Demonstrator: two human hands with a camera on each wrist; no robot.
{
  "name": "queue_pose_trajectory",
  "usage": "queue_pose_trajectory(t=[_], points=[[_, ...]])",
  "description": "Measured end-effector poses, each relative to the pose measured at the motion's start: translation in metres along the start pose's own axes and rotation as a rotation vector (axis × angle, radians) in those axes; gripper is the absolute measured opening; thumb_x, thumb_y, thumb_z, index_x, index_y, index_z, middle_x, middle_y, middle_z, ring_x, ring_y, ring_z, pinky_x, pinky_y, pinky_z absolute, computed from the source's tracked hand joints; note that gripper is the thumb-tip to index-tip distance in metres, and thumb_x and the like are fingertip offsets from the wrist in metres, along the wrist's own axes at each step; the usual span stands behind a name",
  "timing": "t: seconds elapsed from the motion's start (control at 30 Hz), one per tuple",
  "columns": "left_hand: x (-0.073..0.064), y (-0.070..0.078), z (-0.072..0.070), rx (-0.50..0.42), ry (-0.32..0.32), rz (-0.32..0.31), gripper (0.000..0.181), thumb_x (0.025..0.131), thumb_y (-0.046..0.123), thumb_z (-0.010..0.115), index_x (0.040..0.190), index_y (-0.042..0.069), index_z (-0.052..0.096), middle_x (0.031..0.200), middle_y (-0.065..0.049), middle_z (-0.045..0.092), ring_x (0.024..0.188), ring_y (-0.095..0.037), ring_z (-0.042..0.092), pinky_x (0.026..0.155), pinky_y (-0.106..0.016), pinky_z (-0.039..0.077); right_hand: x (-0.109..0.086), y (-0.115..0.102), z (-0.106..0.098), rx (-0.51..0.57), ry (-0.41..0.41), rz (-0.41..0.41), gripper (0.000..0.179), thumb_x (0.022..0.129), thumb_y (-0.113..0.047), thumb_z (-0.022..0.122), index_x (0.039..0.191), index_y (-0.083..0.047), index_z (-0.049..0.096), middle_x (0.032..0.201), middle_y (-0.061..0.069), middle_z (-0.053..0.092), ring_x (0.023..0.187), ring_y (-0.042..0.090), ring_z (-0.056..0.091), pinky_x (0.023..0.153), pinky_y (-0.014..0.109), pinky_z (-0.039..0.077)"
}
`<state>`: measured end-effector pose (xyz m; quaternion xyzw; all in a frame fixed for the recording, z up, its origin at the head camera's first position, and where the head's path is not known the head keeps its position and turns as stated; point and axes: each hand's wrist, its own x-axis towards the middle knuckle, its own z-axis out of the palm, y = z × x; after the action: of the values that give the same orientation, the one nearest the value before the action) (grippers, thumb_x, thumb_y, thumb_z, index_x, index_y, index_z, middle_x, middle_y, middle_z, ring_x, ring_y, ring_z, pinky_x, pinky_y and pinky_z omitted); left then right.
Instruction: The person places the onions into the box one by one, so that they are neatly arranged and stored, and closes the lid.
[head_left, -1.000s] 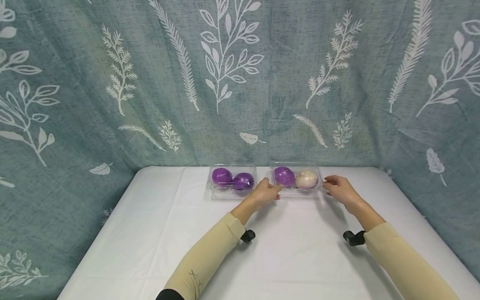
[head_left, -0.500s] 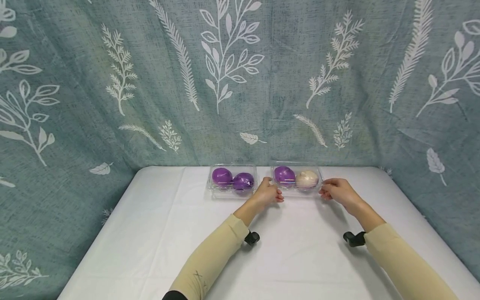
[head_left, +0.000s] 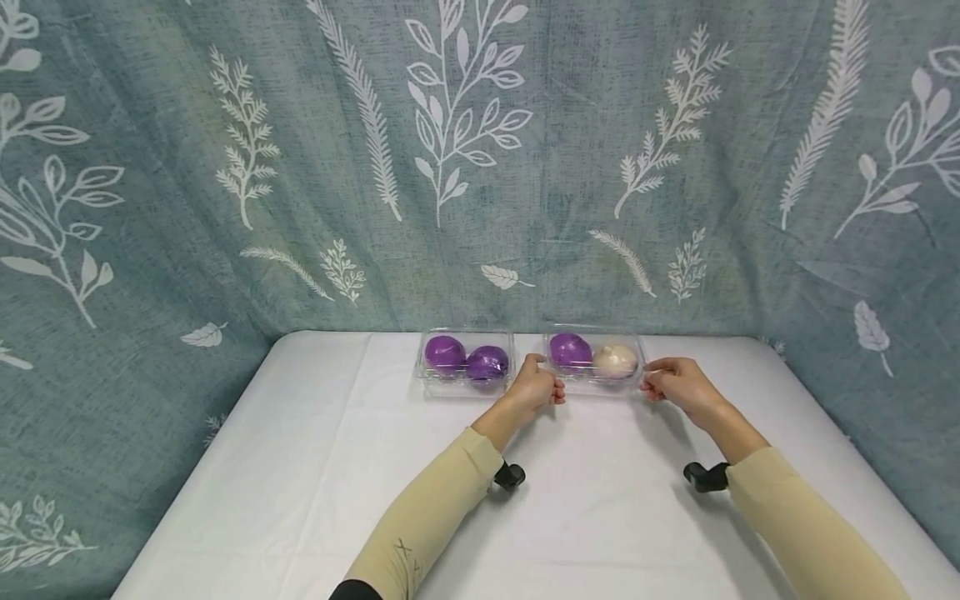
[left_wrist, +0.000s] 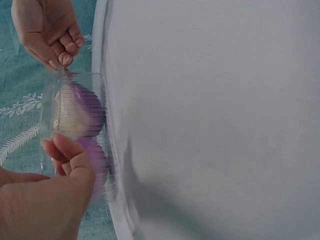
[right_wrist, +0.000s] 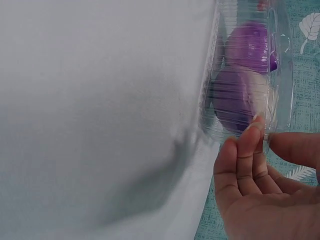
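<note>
A clear plastic clamshell box [head_left: 596, 377] stands at the table's back edge. Inside it lie a shiny purple ball [head_left: 570, 350] and a ball that looks cream from the head and partly purple in the wrist views [right_wrist: 234, 97]. My left hand [head_left: 531, 390] is at the box's left end, thumb and forefinger pinching its edge. At the other end my right hand [head_left: 678, 387] pinches the rim between thumb and fingertips, as the right wrist view shows. Just left of my left hand is a second clear clamshell box [head_left: 465, 385] holding two purple balls [head_left: 445, 354].
A white cloth covers the table [head_left: 585, 500]. Right behind the boxes hangs a green curtain [head_left: 555, 167] with white leaf prints. Black camera mounts [head_left: 510, 477] stick out below both wrists.
Over the last second my left hand has shifted slightly right and its fingers have curled in at the box's corner. My right fingers have closed on the right rim. The boxes stay in place.
</note>
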<state>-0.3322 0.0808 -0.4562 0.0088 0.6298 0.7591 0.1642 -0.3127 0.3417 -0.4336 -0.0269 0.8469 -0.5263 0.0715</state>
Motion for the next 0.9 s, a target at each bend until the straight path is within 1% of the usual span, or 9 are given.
queue_pose_trajectory(t=[0.13,0.17,0.27,0.37,0.47,0.53,0.63,0.73,0.9], points=[[0.0,0.0,-0.004,0.004,-0.004,-0.007,0.057,0.1,-0.011,0.037,0.155,-0.002,0.02,0.083,-0.011,0.055,0.066,-0.016,0.054,0.074,-0.032,0.06,0.003,0.0,0.001,0.004,-0.013,0.01,0.048,0.106,-0.004,0.042,0.14,0.028,0.032,0.102,0.017,0.069,0.08,0.008,0.064,0.072,0.026,0.059],[0.0,0.0,-0.005,0.007,-0.01,-0.016,0.057,0.102,-0.008,0.038,0.156,-0.002,0.018,0.089,-0.014,0.058,0.067,-0.017,0.055,0.075,-0.033,0.061,0.004,0.0,0.002,-0.006,-0.019,0.012,0.049,0.107,-0.005,0.042,0.141,0.028,0.032,0.104,0.02,0.069,0.082,0.009,0.065,0.074,0.027,0.059],[-0.002,0.001,-0.01,0.028,-0.038,-0.044,0.061,0.107,0.002,0.04,0.16,-0.002,0.01,0.116,-0.027,0.061,0.071,-0.018,0.058,0.081,-0.035,0.062,0.005,0.001,0.002,-0.058,-0.03,0.032,0.052,0.109,-0.01,0.041,0.144,0.026,0.03,0.118,0.033,0.064,0.095,0.02,0.068,0.083,0.034,0.06],[-0.012,0.007,-0.017,0.083,-0.074,-0.077,0.068,0.108,0.008,0.046,0.161,-0.002,0.005,0.146,-0.034,0.044,0.077,-0.02,0.062,0.083,-0.034,0.062,0.001,0.0,0.001,-0.12,-0.021,0.055,0.055,0.109,-0.015,0.042,0.147,0.024,0.028,0.133,0.039,0.054,0.108,0.032,0.066,0.092,0.043,0.058],[-0.029,0.019,-0.027,0.193,-0.144,-0.095,0.073,0.106,0.01,0.053,0.161,-0.002,0.007,0.148,-0.031,0.043,0.089,-0.024,0.066,0.087,-0.034,0.062,-0.006,-0.003,-0.003,-0.165,-0.008,0.069,0.057,0.109,-0.018,0.041,0.148,0.022,0.028,0.139,0.04,0.049,0.117,0.041,0.061,0.096,0.049,0.056],[-0.042,0.024,-0.036,0.287,-0.198,-0.085,0.071,0.105,0.011,0.057,0.161,-0.001,0.014,0.14,-0.025,0.051,0.097,-0.029,0.068,0.09,-0.037,0.061,-0.011,-0.005,-0.007,-0.193,-0.004,0.076,0.058,0.11,-0.02,0.04,0.148,0.022,0.027,0.14,0.04,0.048,0.12,0.044,0.059,0.098,0.051,0.055],[-0.063,0.03,-0.05,0.421,-0.252,-0.019,0.06,0.104,0.013,0.059,0.156,0.002,0.031,0.123,-0.016,0.057,0.107,-0.038,0.067,0.092,-0.041,0.059,-0.017,-0.007,-0.015,-0.244,-0.006,0.076,0.06,0.11,-0.023,0.038,0.149,0.021,0.026,0.142,0.04,0.046,0.125,0.048,0.055,0.099,0.054,0.053],[-0.082,0.036,-0.066,0.563,-0.265,0.088,0.048,0.104,0.013,0.059,0.148,0.004,0.045,0.117,-0.012,0.058,0.108,-0.042,0.066,0.089,-0.044,0.06,-0.022,-0.01,-0.024,-0.304,0.01,0.05,0.061,0.11,-0.026,0.039,0.149,0.02,0.027,0.139,0.039,0.049,0.124,0.049,0.055,0.097,0.054,0.054],[-0.106,0.043,-0.098,0.869,-0.219,0.322,0.041,0.102,0.011,0.059,0.142,0.002,0.053,0.122,-0.017,0.06,0.097,-0.028,0.065,0.08,-0.033,0.057,-0.026,-0.017,-0.037,-0.391,0.043,0.003,0.064,0.11,-0.031,0.04,0.149,0.018,0.028,0.136,0.038,0.05,0.123,0.051,0.053,0.095,0.057,0.053]])
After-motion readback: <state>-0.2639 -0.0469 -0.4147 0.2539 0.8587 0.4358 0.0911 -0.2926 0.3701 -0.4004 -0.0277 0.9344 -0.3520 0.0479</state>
